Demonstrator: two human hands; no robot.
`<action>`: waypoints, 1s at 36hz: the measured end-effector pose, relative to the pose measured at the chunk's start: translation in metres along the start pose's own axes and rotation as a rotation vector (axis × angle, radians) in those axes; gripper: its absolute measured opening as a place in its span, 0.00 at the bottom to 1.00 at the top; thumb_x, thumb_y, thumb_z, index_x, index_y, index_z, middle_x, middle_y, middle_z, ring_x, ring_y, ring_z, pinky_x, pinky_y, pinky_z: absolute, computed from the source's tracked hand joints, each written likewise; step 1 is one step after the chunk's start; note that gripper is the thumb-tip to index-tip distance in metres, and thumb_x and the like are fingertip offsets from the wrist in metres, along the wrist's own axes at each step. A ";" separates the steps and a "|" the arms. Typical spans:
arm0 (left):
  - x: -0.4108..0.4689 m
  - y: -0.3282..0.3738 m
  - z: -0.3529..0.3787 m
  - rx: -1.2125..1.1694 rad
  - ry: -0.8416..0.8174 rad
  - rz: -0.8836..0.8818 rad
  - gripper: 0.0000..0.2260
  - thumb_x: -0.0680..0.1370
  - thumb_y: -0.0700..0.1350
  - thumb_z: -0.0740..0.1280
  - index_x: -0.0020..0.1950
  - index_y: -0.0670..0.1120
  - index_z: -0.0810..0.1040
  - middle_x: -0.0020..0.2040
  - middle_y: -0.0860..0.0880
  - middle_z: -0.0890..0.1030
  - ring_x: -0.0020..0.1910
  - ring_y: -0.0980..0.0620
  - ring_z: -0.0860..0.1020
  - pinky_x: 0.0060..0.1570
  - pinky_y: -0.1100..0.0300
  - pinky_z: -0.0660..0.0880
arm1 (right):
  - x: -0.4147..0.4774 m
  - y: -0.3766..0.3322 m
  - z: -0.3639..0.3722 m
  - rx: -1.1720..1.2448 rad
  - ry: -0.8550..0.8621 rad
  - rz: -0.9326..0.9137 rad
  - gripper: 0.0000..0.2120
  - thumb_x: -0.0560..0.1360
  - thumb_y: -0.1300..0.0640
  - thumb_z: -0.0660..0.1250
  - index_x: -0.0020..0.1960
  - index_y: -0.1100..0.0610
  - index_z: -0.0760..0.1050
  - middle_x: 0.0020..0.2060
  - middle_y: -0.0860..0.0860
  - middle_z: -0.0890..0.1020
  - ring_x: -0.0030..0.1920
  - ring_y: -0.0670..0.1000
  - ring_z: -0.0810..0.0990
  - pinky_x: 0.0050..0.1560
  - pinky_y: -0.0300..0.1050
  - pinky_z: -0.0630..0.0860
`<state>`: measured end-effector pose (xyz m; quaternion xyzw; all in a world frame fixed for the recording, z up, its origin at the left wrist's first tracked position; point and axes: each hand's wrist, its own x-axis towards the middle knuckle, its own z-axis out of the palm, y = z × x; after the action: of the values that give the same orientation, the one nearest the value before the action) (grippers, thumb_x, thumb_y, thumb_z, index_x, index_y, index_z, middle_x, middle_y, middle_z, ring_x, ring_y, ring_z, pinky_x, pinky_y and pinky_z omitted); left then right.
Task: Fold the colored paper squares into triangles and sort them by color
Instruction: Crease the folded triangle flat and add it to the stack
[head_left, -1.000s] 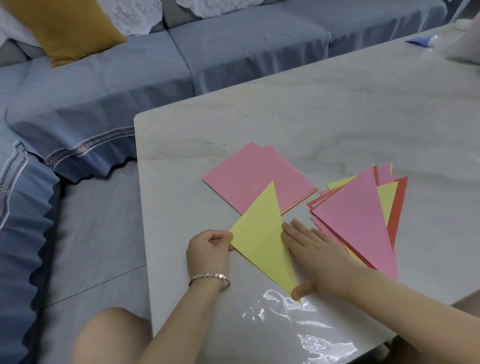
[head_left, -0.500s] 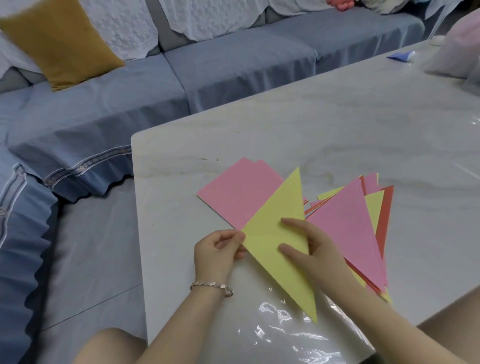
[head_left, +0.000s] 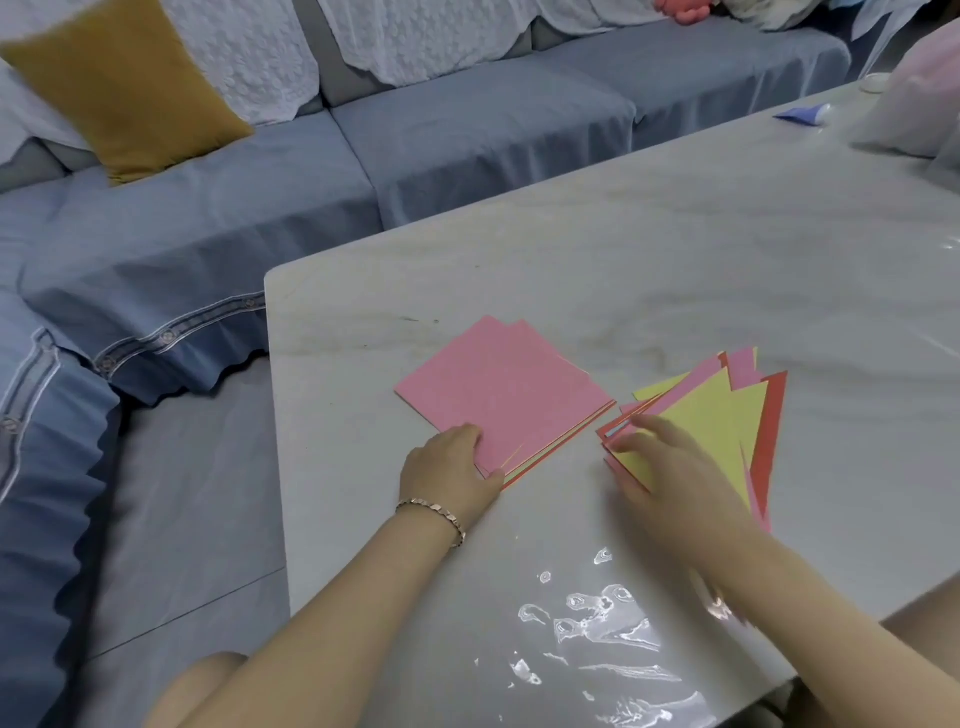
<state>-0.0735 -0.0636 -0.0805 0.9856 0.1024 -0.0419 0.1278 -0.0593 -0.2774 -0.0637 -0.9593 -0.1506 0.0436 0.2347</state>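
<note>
the left hand (head_left: 448, 467) sits at the near corner of the stack of squares (head_left: 498, 395), knuckles up and fingers bent onto the pink top sheet, thumb along the near edge; whether it pinches a sheet or only rests there, i cannot tell. the stack lies as a diamond on the table (head_left: 623, 260), one corner pointing at the person, so the next sheet is straight ahead of this hand and touching it. across a bare strip of table, the right hand (head_left: 670, 462) is blurred, its fingers spread and flat on the yellow triangle (head_left: 719, 415), holding nothing. that triangle tops the pile of triangles (head_left: 774, 426), whose long edges run from near to far, leaning right, with pink, yellow and red mixed together. the left hand is plainly the nearer one to the squares, so drawing off the next sheet looks like its job, while sorting by colour is not yet done.
</note>
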 end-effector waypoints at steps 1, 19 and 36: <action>0.000 0.001 0.000 0.033 0.013 0.006 0.15 0.75 0.53 0.63 0.57 0.47 0.71 0.55 0.50 0.76 0.56 0.48 0.73 0.50 0.58 0.67 | 0.004 -0.007 0.006 -0.003 -0.046 -0.069 0.15 0.75 0.59 0.63 0.62 0.55 0.74 0.70 0.51 0.66 0.69 0.51 0.66 0.67 0.40 0.58; 0.013 -0.018 0.012 0.143 0.383 0.325 0.11 0.69 0.48 0.60 0.32 0.48 0.79 0.26 0.50 0.77 0.24 0.50 0.76 0.21 0.64 0.64 | 0.056 -0.038 0.045 -0.227 -0.202 -0.424 0.22 0.79 0.55 0.56 0.72 0.51 0.61 0.71 0.47 0.65 0.71 0.47 0.61 0.66 0.39 0.53; -0.047 -0.028 0.023 -0.080 0.473 0.503 0.10 0.72 0.44 0.60 0.40 0.47 0.81 0.33 0.52 0.80 0.30 0.51 0.78 0.29 0.62 0.71 | 0.012 -0.023 0.044 0.118 -0.191 -0.484 0.21 0.70 0.51 0.52 0.47 0.55 0.83 0.44 0.49 0.85 0.44 0.50 0.82 0.46 0.43 0.77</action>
<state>-0.1266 -0.0518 -0.1049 0.9566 -0.1155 0.2246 0.1452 -0.0612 -0.2354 -0.0922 -0.8715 -0.3944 0.0853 0.2787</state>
